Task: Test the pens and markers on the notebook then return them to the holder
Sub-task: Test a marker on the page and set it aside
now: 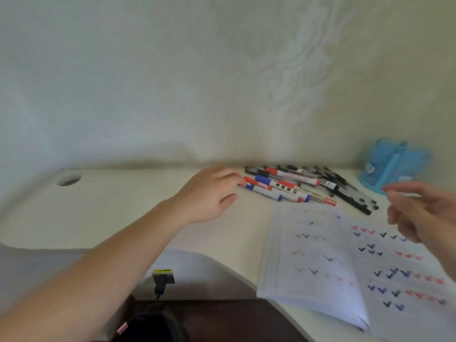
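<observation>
A heap of pens and markers (303,186) lies on the white desk (118,213) near the wall. My left hand (209,193) reaches toward its left end, fingers relaxed, fingertips close to a red and blue marker (265,190). An open notebook (350,265) covered in red, blue and black tick marks lies in front of the heap. A blue pen holder (392,166) stands at the back right with one blue pen in it. My right hand (424,213) hovers blurred above the notebook's right page, fingers loosely curled, holding nothing I can make out.
A round cable hole (69,180) sits at the desk's back left. The wall runs right behind the pens. The desk's front edge curves inward, with a dark surface (222,319) and a small yellow-and-black connector (162,277) below it.
</observation>
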A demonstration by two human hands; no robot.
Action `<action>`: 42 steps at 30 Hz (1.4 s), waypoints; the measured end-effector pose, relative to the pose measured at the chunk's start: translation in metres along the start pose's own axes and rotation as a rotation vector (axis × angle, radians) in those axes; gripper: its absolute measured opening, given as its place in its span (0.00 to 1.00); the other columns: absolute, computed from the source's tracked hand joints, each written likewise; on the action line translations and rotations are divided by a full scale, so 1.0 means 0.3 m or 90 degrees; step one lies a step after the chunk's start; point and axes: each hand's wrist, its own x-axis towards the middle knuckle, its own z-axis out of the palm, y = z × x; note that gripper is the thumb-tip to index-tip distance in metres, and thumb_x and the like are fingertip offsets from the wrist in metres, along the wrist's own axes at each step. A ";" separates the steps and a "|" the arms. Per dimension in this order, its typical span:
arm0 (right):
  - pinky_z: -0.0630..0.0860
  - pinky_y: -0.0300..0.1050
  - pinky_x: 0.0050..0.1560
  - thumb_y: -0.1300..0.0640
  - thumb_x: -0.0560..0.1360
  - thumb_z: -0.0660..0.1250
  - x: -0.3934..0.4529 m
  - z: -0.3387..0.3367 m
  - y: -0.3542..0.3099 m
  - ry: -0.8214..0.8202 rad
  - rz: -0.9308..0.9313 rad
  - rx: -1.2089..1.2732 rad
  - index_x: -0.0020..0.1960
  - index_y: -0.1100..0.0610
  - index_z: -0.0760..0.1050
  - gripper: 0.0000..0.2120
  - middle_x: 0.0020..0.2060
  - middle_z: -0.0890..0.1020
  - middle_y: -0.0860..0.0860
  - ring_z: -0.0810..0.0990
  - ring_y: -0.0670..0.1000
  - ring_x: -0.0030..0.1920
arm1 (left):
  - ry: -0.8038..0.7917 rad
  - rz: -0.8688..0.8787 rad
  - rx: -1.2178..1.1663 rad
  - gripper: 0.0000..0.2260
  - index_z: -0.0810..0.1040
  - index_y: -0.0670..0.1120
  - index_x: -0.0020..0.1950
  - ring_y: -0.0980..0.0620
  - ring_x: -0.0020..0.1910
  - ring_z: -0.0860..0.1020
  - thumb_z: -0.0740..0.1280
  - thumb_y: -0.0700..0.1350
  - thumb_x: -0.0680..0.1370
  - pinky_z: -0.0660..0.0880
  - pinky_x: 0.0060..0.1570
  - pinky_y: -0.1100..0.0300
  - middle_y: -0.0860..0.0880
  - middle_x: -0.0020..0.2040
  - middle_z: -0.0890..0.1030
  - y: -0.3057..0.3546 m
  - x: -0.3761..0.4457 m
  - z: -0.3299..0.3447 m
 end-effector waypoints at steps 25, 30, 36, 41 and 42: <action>0.69 0.38 0.25 0.34 0.59 0.76 -0.040 -0.107 0.076 0.016 -0.095 0.178 0.46 0.49 0.81 0.23 0.25 0.78 0.53 0.71 0.49 0.24 | -0.123 0.164 -0.312 0.06 0.72 0.49 0.58 0.57 0.42 0.71 0.58 0.46 0.83 0.70 0.45 0.58 0.55 0.43 0.74 0.583 0.441 0.069; 0.64 0.40 0.25 0.49 0.67 0.77 -0.023 -0.120 0.101 0.019 -0.007 0.196 0.36 0.54 0.76 0.12 0.20 0.71 0.54 0.65 0.51 0.21 | -0.117 0.240 -0.280 0.08 0.67 0.53 0.54 0.58 0.37 0.69 0.52 0.54 0.84 0.68 0.38 0.58 0.58 0.40 0.70 0.598 0.457 0.180; 0.63 0.42 0.21 0.59 0.73 0.73 -0.033 -0.091 0.101 -0.043 -0.062 0.087 0.30 0.57 0.68 0.17 0.20 0.72 0.57 0.67 0.53 0.21 | -0.140 0.233 -0.431 0.07 0.72 0.52 0.53 0.58 0.25 0.67 0.57 0.53 0.82 0.59 0.28 0.70 0.60 0.28 0.67 0.571 0.386 0.198; 0.62 0.48 0.20 0.51 0.69 0.72 -0.041 -0.113 0.098 -0.076 -0.160 0.062 0.29 0.48 0.70 0.13 0.21 0.71 0.48 0.64 0.55 0.21 | -0.204 0.257 -0.559 0.06 0.70 0.67 0.52 0.54 0.24 0.66 0.59 0.54 0.81 0.60 0.27 0.66 0.51 0.27 0.70 0.585 0.379 0.184; 0.62 0.50 0.20 0.50 0.68 0.73 -0.039 -0.115 0.098 -0.073 -0.168 0.064 0.29 0.47 0.71 0.13 0.22 0.72 0.48 0.64 0.56 0.21 | -0.205 0.249 -0.575 0.05 0.71 0.66 0.52 0.55 0.24 0.66 0.59 0.55 0.81 0.60 0.27 0.66 0.51 0.27 0.71 0.585 0.380 0.186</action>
